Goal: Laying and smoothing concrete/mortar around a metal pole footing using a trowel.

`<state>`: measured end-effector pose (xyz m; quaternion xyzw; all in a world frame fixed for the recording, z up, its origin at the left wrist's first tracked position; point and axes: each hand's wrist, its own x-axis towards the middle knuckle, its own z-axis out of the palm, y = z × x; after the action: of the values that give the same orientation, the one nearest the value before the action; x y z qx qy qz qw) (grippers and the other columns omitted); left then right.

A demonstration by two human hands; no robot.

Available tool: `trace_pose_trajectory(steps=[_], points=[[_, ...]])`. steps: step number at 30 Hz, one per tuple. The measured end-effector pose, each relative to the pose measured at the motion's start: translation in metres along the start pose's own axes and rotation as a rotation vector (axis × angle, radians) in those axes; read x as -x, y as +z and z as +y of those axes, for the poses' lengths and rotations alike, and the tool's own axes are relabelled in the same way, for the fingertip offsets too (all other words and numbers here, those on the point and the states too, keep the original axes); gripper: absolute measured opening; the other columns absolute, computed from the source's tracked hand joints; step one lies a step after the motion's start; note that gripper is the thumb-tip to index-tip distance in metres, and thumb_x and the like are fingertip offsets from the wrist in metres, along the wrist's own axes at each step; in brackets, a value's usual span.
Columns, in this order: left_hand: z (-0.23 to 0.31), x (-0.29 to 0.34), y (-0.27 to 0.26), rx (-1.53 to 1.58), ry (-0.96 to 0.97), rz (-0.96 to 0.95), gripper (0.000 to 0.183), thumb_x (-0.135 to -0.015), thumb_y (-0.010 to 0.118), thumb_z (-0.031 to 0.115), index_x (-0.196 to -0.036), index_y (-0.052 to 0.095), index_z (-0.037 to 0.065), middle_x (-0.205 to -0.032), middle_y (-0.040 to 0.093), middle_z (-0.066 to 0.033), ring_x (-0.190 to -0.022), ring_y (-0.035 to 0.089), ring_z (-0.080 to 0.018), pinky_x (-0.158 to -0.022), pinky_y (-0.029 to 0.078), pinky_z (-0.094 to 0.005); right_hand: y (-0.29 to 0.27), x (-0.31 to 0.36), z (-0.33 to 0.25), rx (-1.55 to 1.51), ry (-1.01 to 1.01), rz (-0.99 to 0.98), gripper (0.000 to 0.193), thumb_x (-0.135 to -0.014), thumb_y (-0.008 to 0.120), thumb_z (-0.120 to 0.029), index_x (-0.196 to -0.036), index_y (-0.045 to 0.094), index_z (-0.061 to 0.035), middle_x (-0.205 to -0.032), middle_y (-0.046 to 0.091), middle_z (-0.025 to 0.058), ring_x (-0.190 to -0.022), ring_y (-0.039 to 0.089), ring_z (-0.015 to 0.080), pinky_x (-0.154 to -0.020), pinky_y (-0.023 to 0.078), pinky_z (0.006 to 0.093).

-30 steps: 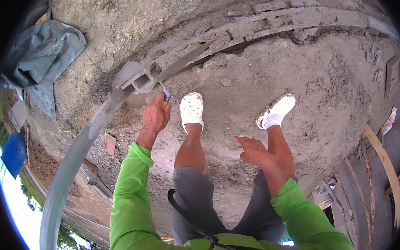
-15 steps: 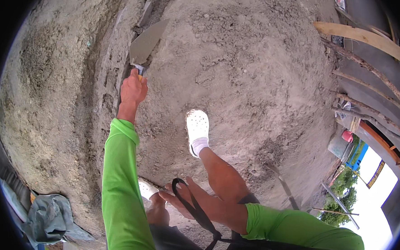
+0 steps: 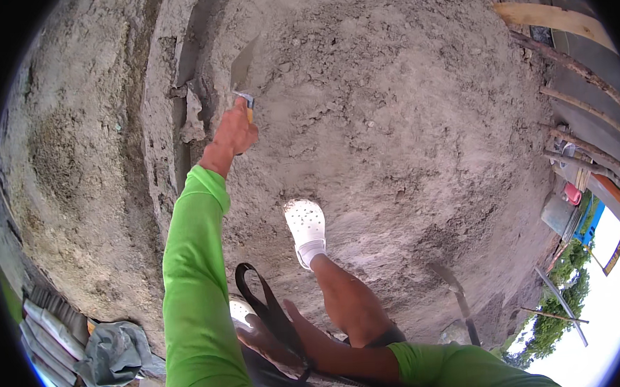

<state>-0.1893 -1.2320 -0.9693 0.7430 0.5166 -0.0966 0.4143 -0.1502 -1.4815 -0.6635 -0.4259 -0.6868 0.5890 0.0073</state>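
**Holding a trowel point(image 3: 244, 65) out beside a low, mud-grey ledge point(image 3: 161, 96)**

Wrapping the left hand point(image 3: 236, 129) firmly around the yellow handle point(image 3: 250, 116), with fingers pressed together. Pointing the tilted blade away from the body, just right of the ledge, over bare ground point(image 3: 391, 140); perhaps touching, but not showing clearly enough to tell. Holding the right hand point(image 3: 262, 342) low, partly behind a black strap point(image 3: 266, 301), with fingers seeming loosely spread and visibly gripping nothing.

Possibly risking a snag there, from moving those fingers so near a loose loop. Possibly risking breaking off the ragged grey lump point(image 3: 192, 115) on the ledge's side, by swinging blade or wrist too close. Perhaps risking a slip too, from planting the forward white clog point(image 3: 304, 222) on soft-looking, uneven soil.

Finding no legible label on trowel or clog. Seeing a dark strip point(image 3: 615, 253) near the right rim, but too small and slanted for reading any lettering.
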Motion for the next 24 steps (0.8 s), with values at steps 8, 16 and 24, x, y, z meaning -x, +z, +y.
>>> trace_pose_trajectory(steps=[8, 16, 24], points=[[-0.010, 0.094, -0.060, -0.232, 0.018, -0.073, 0.036, -0.078, 0.061, 0.013, -0.108, 0.044, 0.004, -0.090, 0.063, -0.0261, -0.086, 0.061, -0.0440, -0.073, 0.049, -0.0506, 0.012, -0.007, 0.003, -0.155, 0.033, 0.066, 0.048, -0.090, 0.050, -0.026, -0.135, 0.044, -0.0119, -0.129, 0.047, 0.0169, -0.108, 0.053, 0.0351, -0.098, 0.030, 0.0622], [-0.037, 0.026, 0.035, 0.253, -0.216, 0.066, 0.032, -0.074, 0.065, 0.010, -0.097, 0.046, -0.001, -0.065, 0.059, -0.0153, -0.053, 0.060, -0.0259, -0.049, 0.048, -0.0402, 0.009, -0.012, 0.001, 0.028, -0.095, -0.149, 0.045, -0.092, 0.044, -0.025, -0.136, 0.044, -0.0121, -0.134, 0.046, 0.0179, -0.108, 0.054, 0.0347, -0.097, 0.032, 0.0608], [0.025, 0.052, 0.078, 0.645, -0.449, -0.387, 0.015, -0.073, 0.062, 0.007, -0.078, 0.053, -0.004, -0.062, 0.059, -0.0153, -0.050, 0.060, -0.0232, -0.046, 0.049, -0.0372, 0.064, -0.009, -0.009, -0.068, 0.114, 0.076, 0.028, -0.085, 0.052, -0.025, -0.105, 0.065, -0.0092, -0.109, 0.058, 0.0120, -0.106, 0.050, 0.0323, -0.100, 0.029, 0.0580]])
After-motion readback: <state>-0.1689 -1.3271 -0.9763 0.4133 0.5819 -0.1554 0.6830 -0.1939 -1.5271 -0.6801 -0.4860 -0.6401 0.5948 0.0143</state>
